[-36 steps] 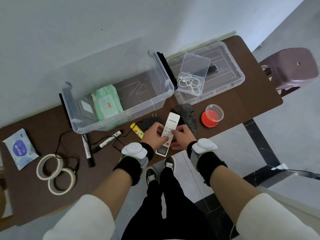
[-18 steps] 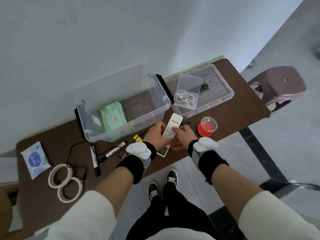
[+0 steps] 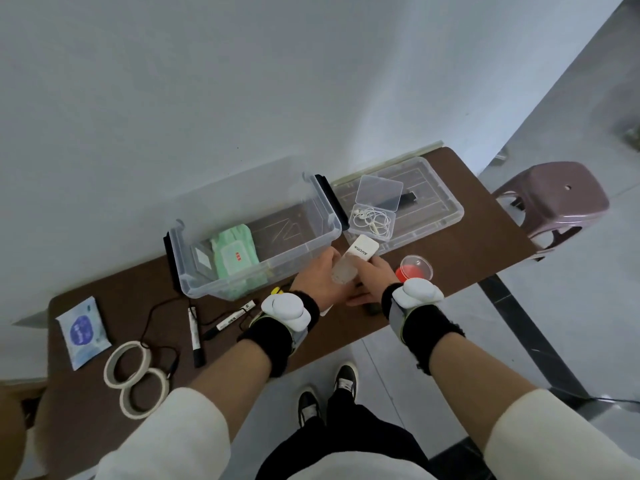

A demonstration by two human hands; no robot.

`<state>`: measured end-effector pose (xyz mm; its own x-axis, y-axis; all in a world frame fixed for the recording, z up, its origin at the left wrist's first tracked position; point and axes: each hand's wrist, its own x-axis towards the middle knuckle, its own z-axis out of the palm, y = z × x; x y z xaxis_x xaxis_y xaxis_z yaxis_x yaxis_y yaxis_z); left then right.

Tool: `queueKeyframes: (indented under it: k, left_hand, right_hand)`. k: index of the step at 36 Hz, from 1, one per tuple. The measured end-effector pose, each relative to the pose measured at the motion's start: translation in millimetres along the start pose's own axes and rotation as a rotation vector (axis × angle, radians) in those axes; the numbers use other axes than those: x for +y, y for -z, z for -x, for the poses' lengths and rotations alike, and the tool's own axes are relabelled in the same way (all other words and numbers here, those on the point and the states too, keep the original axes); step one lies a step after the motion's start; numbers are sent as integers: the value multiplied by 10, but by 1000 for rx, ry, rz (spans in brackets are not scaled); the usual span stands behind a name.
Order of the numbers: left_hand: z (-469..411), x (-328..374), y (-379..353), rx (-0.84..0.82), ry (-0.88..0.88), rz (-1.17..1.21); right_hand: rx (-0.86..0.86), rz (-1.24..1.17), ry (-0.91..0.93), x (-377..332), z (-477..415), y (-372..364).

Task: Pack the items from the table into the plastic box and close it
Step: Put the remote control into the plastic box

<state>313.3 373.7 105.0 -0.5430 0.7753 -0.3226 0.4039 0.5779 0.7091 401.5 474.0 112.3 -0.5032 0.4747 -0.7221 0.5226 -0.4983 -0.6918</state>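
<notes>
A white remote control [image 3: 360,251] is held between both hands just in front of the right end of the clear plastic box [image 3: 311,237]. My left hand [image 3: 317,282] grips its left side and my right hand [image 3: 372,280] grips its right side. The box stands open and holds a green wipes pack [image 3: 233,256]. Its clear lid [image 3: 433,206] lies to the right, carrying a small clear case with white earphones [image 3: 372,220].
On the brown table [image 3: 478,237] lie a red-filled round dish [image 3: 415,270], two markers [image 3: 194,332], a black cable [image 3: 156,313], two tape rolls [image 3: 136,379], a blue wipes pack [image 3: 83,332] and a yellow item [image 3: 276,291]. A purple stool [image 3: 554,199] stands at the right.
Both hands have carried the remote control up and away from the table's front edge toward the box's right end. The camera view has pulled back.
</notes>
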Motion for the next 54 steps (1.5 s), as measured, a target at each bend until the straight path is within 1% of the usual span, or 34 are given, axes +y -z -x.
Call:
queueKeyframes:
  k: [2,7,18,22,26,31,34,38,41,45,49,51,54]
  left_hand:
    - [-15,36,48,8,-9,7]
    - [-26,89,208,88,-45,69]
    - [-174,-15,611,248,-41,32]
    - [-252,-133,785,259,-20,-26]
    - [-327,-257,948,280,8,-26]
    - [-460,-411,1131,277,50,22]
    - [-567,-519,1211,253,57,10]
    - [-709,-637,1263,223,63,6]
    - [-785,-694,1270,214,75,19]
    - [-919,-765,1290,206,90,24]
    - [-1092,-861,1295,196,113,21]
    - [-1165,-910,1282,171,123,5]
    - [-1250,-941,1273,135,112,-21]
  right_hand:
    - [-18,-10,12,-51,-9,-1]
    - [-51,16,64,-229,-70,-33]
    - [-123,121,112,-608,-270,-261]
    - [-132,134,93,-724,-352,-300]
    - [-110,159,102,-838,-442,-333]
    - [-93,206,111,-1018,-560,-377]
    - [-71,218,99,-1132,-643,-421]
    - [-98,292,86,-1262,-773,-458]
    - [-77,331,91,-1339,-863,-475]
    - [-45,331,104,-1449,-998,-488]
    - [-41,282,78,-1535,-1159,-502]
    - [0,316,109,-1551,-1237,-515]
    - [89,435,204,-1567,-1321,-515]
